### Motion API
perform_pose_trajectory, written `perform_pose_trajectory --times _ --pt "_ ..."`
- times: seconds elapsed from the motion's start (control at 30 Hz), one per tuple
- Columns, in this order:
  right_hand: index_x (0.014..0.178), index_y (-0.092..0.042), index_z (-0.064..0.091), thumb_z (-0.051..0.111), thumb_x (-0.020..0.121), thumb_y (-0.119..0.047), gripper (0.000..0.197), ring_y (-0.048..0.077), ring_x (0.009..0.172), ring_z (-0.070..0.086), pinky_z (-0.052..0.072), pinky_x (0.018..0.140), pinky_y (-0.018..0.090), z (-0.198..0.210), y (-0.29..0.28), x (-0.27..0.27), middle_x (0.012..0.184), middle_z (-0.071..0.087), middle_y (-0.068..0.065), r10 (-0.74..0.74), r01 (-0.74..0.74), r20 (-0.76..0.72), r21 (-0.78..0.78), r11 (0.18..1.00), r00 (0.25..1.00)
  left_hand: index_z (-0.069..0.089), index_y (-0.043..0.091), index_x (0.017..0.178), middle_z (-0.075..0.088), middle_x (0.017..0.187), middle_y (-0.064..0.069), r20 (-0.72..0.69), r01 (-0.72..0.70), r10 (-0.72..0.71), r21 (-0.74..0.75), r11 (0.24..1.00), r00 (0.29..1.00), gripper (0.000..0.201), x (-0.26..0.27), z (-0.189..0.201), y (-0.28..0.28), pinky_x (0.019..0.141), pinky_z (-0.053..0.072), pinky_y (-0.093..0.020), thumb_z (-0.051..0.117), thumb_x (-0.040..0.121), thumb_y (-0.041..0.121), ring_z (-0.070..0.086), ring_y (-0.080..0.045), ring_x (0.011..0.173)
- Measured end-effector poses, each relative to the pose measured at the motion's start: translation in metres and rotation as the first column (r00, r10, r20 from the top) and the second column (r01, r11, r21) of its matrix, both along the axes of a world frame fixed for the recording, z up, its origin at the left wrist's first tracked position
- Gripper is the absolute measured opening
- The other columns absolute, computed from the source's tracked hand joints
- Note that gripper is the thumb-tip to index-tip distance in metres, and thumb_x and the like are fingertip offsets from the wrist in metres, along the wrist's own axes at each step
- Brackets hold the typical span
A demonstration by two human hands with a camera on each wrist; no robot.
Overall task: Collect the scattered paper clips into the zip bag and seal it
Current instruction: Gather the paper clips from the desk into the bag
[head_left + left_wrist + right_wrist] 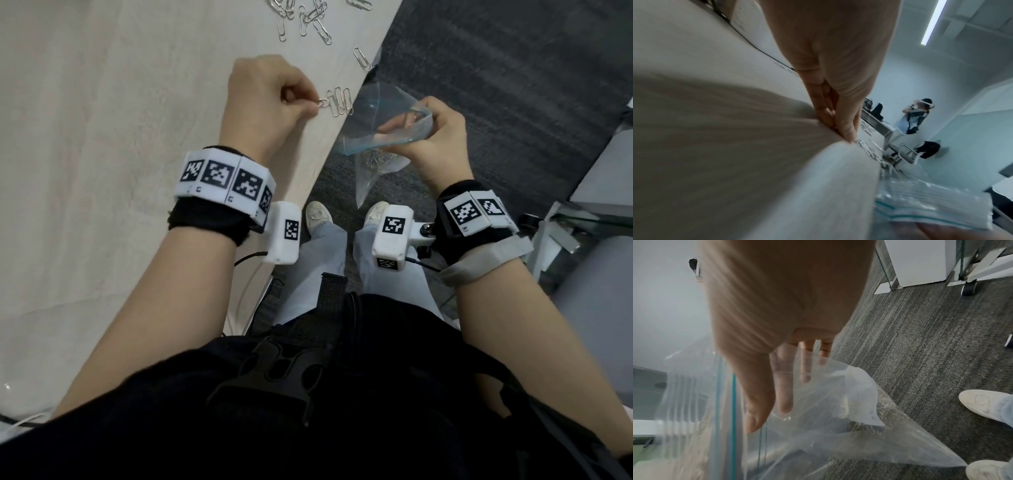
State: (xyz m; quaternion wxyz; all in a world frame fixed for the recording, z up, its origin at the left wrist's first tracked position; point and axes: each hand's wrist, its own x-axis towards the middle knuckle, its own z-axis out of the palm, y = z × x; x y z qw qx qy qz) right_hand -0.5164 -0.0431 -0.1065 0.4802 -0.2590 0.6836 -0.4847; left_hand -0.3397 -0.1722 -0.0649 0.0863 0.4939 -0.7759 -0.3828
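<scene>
1. Buckle (274, 370) nearest, on dark torso.
2. Bag (383, 137) held just off table (102, 137) edge, mouth spread, prob. to catch clips (339, 101).
3. L hand (263, 99): curled, pinching one clip at edge; more lie farther up.
4. R hand (442, 137): gripping bag rim, fingers inside; some clips already in.
</scene>
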Motion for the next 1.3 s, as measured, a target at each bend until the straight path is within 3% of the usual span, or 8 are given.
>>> perform_pose_trajectory --times 0.27,0.4,0.63,0.8,0.93,1.07,1.17,1.3 --pt "0.069 -0.020 0.050 0.085 0.064 -0.003 0.039 0.010 0.070 0.066 0.052 0.066 0.020 -0.001 -0.003 -0.003 0.074 0.071 -0.003 0.015 -0.014 -0.034 0.021 1.000 0.999 0.065 0.015 0.113 0.049 0.102 0.001 -0.021 0.151 -0.150 0.054 0.987 0.988 0.052 -0.016 0.003 -0.002 0.076 0.051 -0.023 0.082 0.065 0.019 0.048 -0.008 0.073" --pt "0.069 -0.022 0.050 0.085 0.063 -0.004 0.040 0.011 0.071 0.067 0.053 0.067 0.021 -0.004 -0.004 -0.005 0.074 0.071 -0.003 0.020 -0.019 -0.026 0.025 1.000 0.999 0.069 0.010 0.105 0.059 0.098 -0.008 0.011 0.217 -0.218 0.032 0.976 0.976 0.036 -0.031 0.003 0.004 0.081 0.051 -0.034 0.077 0.070 0.008 0.057 -0.019 0.080" --pt "0.067 -0.023 0.050 0.085 0.061 -0.009 0.039 0.023 0.079 0.067 0.056 0.075 0.038 -0.004 -0.005 -0.007 0.085 0.070 0.021 0.020 -0.019 -0.037 0.027 0.999 0.999 0.071 0.007 0.094 0.065 0.096 -0.010 -0.119 0.252 -0.255 -0.038 0.967 0.960 0.023 -0.042 0.003 0.015 0.070 0.051 -0.023 0.068 0.072 0.003 0.058 -0.014 0.079" --pt "0.066 -0.026 0.051 0.086 0.061 -0.012 0.038 0.022 0.079 0.067 0.056 0.076 0.041 -0.006 -0.004 -0.009 0.082 0.071 0.013 0.015 -0.013 -0.056 0.049 0.999 0.998 0.064 0.012 0.112 0.056 0.118 -0.006 -0.043 0.210 -0.225 -0.229 0.951 0.973 0.030 -0.043 -0.006 0.001 0.087 0.025 -0.001 0.060 0.082 0.014 0.047 -0.020 0.112" --pt "0.065 -0.027 0.052 0.087 0.060 -0.015 0.038 0.024 0.080 0.067 0.056 0.076 0.039 -0.005 -0.005 -0.008 0.082 0.072 0.012 0.005 -0.003 -0.067 0.041 0.999 0.998 0.069 0.015 0.089 0.060 0.098 -0.005 -0.040 0.166 -0.176 -0.187 0.968 0.984 0.012 -0.045 -0.009 0.002 0.079 0.030 -0.005 0.061 0.081 0.016 0.047 -0.017 0.101" --pt "0.065 -0.027 0.051 0.086 0.061 -0.010 0.039 0.025 0.079 0.067 0.055 0.073 0.036 -0.005 -0.004 -0.008 0.081 0.071 0.013 -0.004 0.006 -0.067 0.030 1.000 0.998 0.073 0.012 0.084 0.066 0.090 -0.008 -0.007 0.318 -0.319 -0.080 0.945 0.948 0.008 -0.044 -0.009 0.004 0.078 0.047 -0.032 0.067 0.077 0.013 0.056 -0.020 0.087" --pt "0.067 -0.024 0.051 0.085 0.062 -0.006 0.039 0.024 0.077 0.066 0.055 0.069 0.030 -0.005 -0.004 -0.009 0.081 0.070 0.012 -0.006 0.007 -0.067 0.013 1.000 0.998 0.074 0.011 0.083 0.068 0.083 -0.004 -0.062 0.360 -0.359 0.007 0.933 0.931 0.011 -0.043 -0.006 0.008 0.070 0.047 -0.020 0.072 0.072 0.010 0.059 -0.015 0.076" --pt "0.067 -0.021 0.051 0.084 0.061 -0.008 0.037 0.016 0.074 0.068 0.056 0.070 0.027 -0.004 -0.006 -0.012 0.075 0.071 -0.001 -0.028 0.028 -0.038 -0.003 1.000 0.999 0.071 0.012 0.090 0.067 0.091 -0.003 -0.143 0.149 -0.160 -0.087 0.985 0.977 0.016 -0.032 -0.003 -0.001 0.070 0.048 -0.017 0.061 0.078 0.011 0.055 -0.006 0.076"
